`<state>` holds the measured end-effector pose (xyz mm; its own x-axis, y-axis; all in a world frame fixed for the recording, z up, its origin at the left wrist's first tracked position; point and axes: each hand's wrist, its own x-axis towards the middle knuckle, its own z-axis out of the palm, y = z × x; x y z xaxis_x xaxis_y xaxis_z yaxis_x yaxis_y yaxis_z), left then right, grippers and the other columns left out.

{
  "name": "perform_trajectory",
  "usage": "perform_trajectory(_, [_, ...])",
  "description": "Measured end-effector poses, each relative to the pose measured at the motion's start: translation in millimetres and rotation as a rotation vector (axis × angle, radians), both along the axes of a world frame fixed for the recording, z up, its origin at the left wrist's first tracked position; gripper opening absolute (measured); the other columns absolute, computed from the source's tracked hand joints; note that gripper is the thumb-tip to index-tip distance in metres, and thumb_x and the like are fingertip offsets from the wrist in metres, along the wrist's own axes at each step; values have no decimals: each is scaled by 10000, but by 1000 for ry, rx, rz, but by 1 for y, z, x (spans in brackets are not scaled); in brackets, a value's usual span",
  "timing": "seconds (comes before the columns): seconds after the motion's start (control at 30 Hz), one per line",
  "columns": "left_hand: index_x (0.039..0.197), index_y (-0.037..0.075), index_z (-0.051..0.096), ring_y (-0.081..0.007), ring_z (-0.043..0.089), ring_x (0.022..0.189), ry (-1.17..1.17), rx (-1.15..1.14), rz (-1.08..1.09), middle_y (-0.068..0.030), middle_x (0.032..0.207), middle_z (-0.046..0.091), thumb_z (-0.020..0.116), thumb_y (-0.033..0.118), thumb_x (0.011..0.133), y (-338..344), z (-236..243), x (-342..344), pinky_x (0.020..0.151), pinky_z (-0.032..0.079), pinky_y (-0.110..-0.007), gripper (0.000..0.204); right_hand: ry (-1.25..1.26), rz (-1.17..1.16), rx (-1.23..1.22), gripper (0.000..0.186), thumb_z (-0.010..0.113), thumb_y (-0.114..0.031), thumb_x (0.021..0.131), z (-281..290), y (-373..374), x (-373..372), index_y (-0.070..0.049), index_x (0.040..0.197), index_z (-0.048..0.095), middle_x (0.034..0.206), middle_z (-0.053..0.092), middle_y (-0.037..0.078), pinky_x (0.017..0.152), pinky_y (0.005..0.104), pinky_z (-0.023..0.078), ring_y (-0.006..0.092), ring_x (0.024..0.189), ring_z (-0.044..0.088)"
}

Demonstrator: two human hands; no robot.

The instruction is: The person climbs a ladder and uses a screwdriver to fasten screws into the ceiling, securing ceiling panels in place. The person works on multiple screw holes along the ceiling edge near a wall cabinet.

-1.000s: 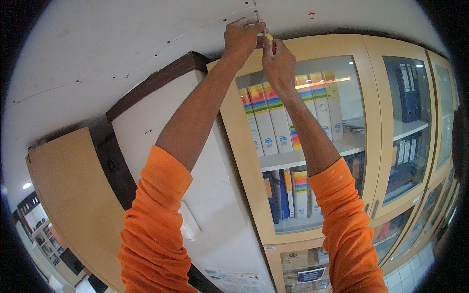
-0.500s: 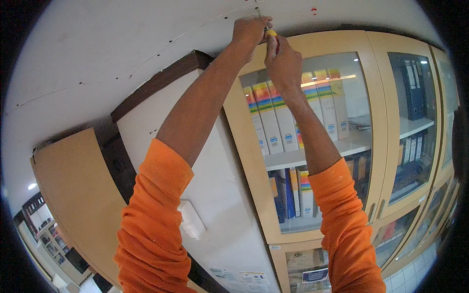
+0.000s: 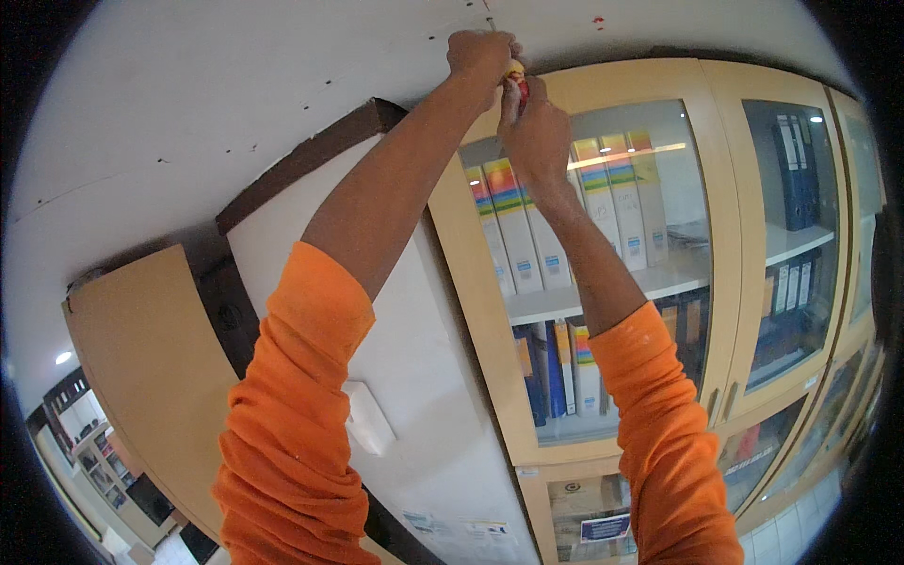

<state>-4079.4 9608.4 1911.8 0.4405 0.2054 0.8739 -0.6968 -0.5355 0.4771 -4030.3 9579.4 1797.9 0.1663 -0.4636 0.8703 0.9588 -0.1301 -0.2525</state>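
Both my arms, in orange sleeves, reach up to the white ceiling [image 3: 235, 85], which has small dark dots and a thin crack. My right hand [image 3: 537, 127] is closed on the yellow-and-red handle of a screwdriver [image 3: 515, 73], its thumb along the handle. Just above it, my left hand [image 3: 480, 58] has its fingers curled round the slim metal shaft, whose top shows at a small spot in the ceiling above the cabinet's top edge. The tip and the exact point it touches are too small to make out.
A light-wood cabinet [image 3: 706, 235] with glass doors holds several binders [image 3: 524, 235]. To its left are a white column [image 3: 414, 330] with a dark top trim [image 3: 311, 151] and a white fixture [image 3: 372, 424], and a wooden panel [image 3: 151, 358]. Another room with shelves [image 3: 99, 466] shows at far left.
My right hand first rose slightly, then came down a little and shifted left on the handle, showing more of its red part. My left hand stays by the shaft, turned slightly.
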Motion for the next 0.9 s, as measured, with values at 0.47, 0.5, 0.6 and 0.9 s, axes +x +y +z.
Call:
perform_trajectory(0.47, [942,-108,693,-268,748,763,-64,85,51,-197,915,756,659,68,891,2,15,19,634,620,-368,186,94,1256,-156,358,519,-418,1056,2,-33,16,-73,1133,575,750,631,75,419,362,440,197,493,572])
perform_trajectory(0.5, [940,-109,694,-268,749,756,-63,68,31,-196,906,757,661,65,887,5,16,20,635,621,-361,185,-21,827,-99,361,518,-405,1054,-1,-25,11,-64,1160,577,803,654,105,451,398,469,239,551,618])
perform_trajectory(0.6, [931,-112,696,-269,752,741,-55,4,23,-191,883,758,665,59,878,5,14,17,640,626,-345,182,-45,-129,77,361,524,-356,1051,-7,-5,1,-54,1234,597,956,707,178,569,482,539,351,714,716])
perform_trajectory(0.9, [944,-78,696,-270,755,845,-29,165,10,-151,883,766,689,142,935,12,23,9,794,625,-380,220,35,689,-25,349,466,-287,1063,8,-14,-9,-47,1182,690,983,723,225,719,528,543,415,846,719])
